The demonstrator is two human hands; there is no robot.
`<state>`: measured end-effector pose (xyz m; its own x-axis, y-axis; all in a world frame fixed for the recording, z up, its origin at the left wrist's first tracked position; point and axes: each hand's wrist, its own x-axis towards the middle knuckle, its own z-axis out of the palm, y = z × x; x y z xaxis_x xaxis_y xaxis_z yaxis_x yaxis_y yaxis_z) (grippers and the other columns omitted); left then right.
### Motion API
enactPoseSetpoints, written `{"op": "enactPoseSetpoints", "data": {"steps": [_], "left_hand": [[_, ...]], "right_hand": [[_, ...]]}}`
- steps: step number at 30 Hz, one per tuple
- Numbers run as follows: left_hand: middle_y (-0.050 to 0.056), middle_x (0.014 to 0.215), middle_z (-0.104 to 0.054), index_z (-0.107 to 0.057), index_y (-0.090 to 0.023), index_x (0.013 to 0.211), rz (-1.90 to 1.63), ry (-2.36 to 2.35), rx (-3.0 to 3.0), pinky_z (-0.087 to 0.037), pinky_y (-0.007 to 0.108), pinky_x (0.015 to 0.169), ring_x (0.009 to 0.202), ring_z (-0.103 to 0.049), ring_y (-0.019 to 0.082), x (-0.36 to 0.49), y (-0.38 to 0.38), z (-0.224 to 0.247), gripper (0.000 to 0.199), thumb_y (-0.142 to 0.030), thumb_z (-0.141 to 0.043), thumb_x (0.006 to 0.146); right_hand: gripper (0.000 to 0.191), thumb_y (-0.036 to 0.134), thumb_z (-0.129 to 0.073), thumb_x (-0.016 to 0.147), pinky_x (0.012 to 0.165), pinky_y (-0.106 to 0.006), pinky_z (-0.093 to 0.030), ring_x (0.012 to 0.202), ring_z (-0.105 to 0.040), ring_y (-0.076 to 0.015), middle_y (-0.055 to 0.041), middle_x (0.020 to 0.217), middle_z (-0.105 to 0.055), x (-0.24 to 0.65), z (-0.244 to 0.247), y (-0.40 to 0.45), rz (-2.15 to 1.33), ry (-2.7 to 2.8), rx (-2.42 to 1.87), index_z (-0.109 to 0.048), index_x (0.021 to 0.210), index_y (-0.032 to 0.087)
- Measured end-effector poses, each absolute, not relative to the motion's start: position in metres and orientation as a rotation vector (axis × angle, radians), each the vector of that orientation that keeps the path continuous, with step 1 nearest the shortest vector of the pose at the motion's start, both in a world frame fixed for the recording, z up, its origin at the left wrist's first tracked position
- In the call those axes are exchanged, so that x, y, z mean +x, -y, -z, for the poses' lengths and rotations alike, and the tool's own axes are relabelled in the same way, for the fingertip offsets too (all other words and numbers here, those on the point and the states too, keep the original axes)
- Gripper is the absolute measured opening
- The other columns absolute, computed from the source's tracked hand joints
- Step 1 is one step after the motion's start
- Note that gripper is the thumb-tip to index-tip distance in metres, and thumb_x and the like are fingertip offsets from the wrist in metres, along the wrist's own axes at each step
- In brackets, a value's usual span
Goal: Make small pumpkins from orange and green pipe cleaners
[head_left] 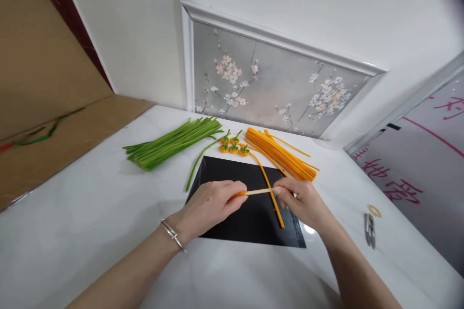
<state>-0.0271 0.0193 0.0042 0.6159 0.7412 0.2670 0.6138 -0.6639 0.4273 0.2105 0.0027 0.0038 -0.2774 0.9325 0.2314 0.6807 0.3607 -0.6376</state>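
Orange fuzzy strip [239,194], only a short part of it visible, is pinched in the fingers of the left hand [215,199], around or against one end of a pale, slender piece [260,191]. The fingers of the right hand [299,198] grasp the other end, so the piece spans the gap between the hands, above the black mat [232,224]. Whether the strip is wound on or merely held against it cannot be told.

Just beyond the hands, a loose orange strip [279,212] lies across the mat, its near end close to the right hand. Past the mat's far edge sit five small orange pieces with green tops [234,148], grouped together; these look finished. The piece in hand seems at an early stage, as no green shows on it.

To the left of that group lies a single curved green strip [196,166], and farther left a thick green bundle [174,146]. An orange bundle [281,154] lies to the right. Both bundles look plentiful, so much material appears unworked. At the right of the worktop [152,270], silver snips [370,231] rest near a pale yellowish ring [374,210], untouched.
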Motion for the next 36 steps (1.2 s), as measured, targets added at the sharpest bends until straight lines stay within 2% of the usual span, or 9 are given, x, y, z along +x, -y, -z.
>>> {"op": "enactPoseSetpoints", "data": {"steps": [5,10,12,15,17,20,24,30,36], "left_hand": [[-0.004,0.073,-0.056,-0.058,-0.020,0.082,-0.629,-1.090,2.472,-0.035,0.022,0.058,0.062,-0.050,0.011,-0.031,-0.025,-0.003,0.016,-0.021,-0.046,0.092],[-0.004,0.077,-0.058,-0.059,-0.020,0.084,-0.775,-1.080,2.245,-0.036,0.022,0.061,0.065,-0.049,0.010,-0.034,-0.030,-0.002,0.019,-0.027,-0.044,0.093],[-0.003,0.080,-0.059,-0.060,-0.020,0.089,-0.814,-1.061,2.104,-0.037,0.022,0.062,0.068,-0.050,0.011,-0.034,-0.030,-0.003,0.020,-0.031,-0.044,0.094],[-0.003,0.080,-0.059,-0.061,-0.022,0.096,-0.861,-1.030,1.976,-0.039,0.022,0.065,0.072,-0.052,0.011,-0.034,-0.028,-0.004,0.021,-0.035,-0.046,0.094],[-0.003,0.081,-0.060,-0.062,-0.022,0.098,-0.886,-1.014,1.945,-0.039,0.023,0.067,0.074,-0.053,0.012,-0.034,-0.028,-0.004,0.020,-0.036,-0.048,0.093],[-0.003,0.083,-0.060,-0.062,-0.022,0.098,-0.896,-1.014,1.917,-0.039,0.023,0.067,0.075,-0.053,0.012,-0.034,-0.028,-0.003,0.020,-0.036,-0.049,0.093],[-0.003,0.082,-0.060,-0.062,-0.022,0.099,-0.891,-1.002,1.890,-0.041,0.024,0.069,0.076,-0.055,0.013,-0.032,-0.027,-0.004,0.018,-0.034,-0.049,0.093],[-0.002,0.083,-0.061,-0.064,-0.022,0.101,-0.902,-0.923,1.865,-0.042,0.022,0.069,0.075,-0.055,0.012,-0.031,-0.023,-0.005,0.018,-0.032,-0.051,0.092],[0.001,0.093,-0.067,-0.069,-0.020,0.097,-0.929,-0.919,1.900,-0.043,0.021,0.074,0.083,-0.059,0.012,-0.027,-0.021,-0.001,0.016,-0.027,-0.056,0.089]], "right_hand": [[0.040,0.045,-0.044,0.093,0.050,-0.023,-0.038,0.048,-0.046,-0.0115,0.0031,0.051,-0.051,0.240,0.000,-0.016,-0.699,2.006,-1.446,-0.052,0.063,0.020],[0.052,0.055,-0.038,0.092,0.046,-0.023,-0.032,0.046,-0.039,-0.0099,0.0039,0.049,-0.042,0.277,0.009,-0.030,-0.506,1.832,-1.589,-0.046,0.056,0.019],[0.053,0.057,-0.040,0.090,0.044,-0.023,-0.029,0.044,-0.036,-0.0098,0.0044,0.047,-0.040,0.283,0.015,-0.035,-0.447,1.811,-1.623,-0.049,0.055,0.019],[0.049,0.058,-0.047,0.086,0.043,-0.024,-0.031,0.045,-0.041,-0.0118,0.0034,0.046,-0.044,0.273,0.025,-0.039,-0.409,1.866,-1.634,-0.064,0.064,0.017],[0.048,0.055,-0.045,0.088,0.048,-0.024,-0.036,0.049,-0.048,-0.0138,0.0013,0.050,-0.051,0.256,0.031,-0.040,-0.359,1.905,-1.631,-0.067,0.066,0.018],[0.045,0.048,-0.041,0.094,0.056,-0.026,-0.041,0.060,-0.058,-0.0167,-0.0025,0.062,-0.062,0.225,0.036,-0.036,-0.247,1.954,-1.639,-0.069,0.074,0.019],[0.028,0.034,-0.045,0.095,0.068,-0.024,-0.044,0.078,-0.066,-0.0173,-0.0030,0.086,-0.071,0.194,0.041,-0.028,-0.155,2.118,-1.657,-0.069,0.087,0.022],[0.017,0.032,-0.051,0.094,0.054,-0.024,-0.037,0.068,-0.068,-0.0184,-0.0028,0.078,-0.072,0.193,0.041,-0.026,0.044,2.265,-1.897,-0.065,0.092,0.024],[0.013,0.033,-0.054,0.093,0.052,-0.024,-0.037,0.069,-0.069,-0.0201,-0.0034,0.077,-0.071,0.218,0.038,-0.033,0.196,2.211,-2.141,-0.065,0.094,0.025]]}}
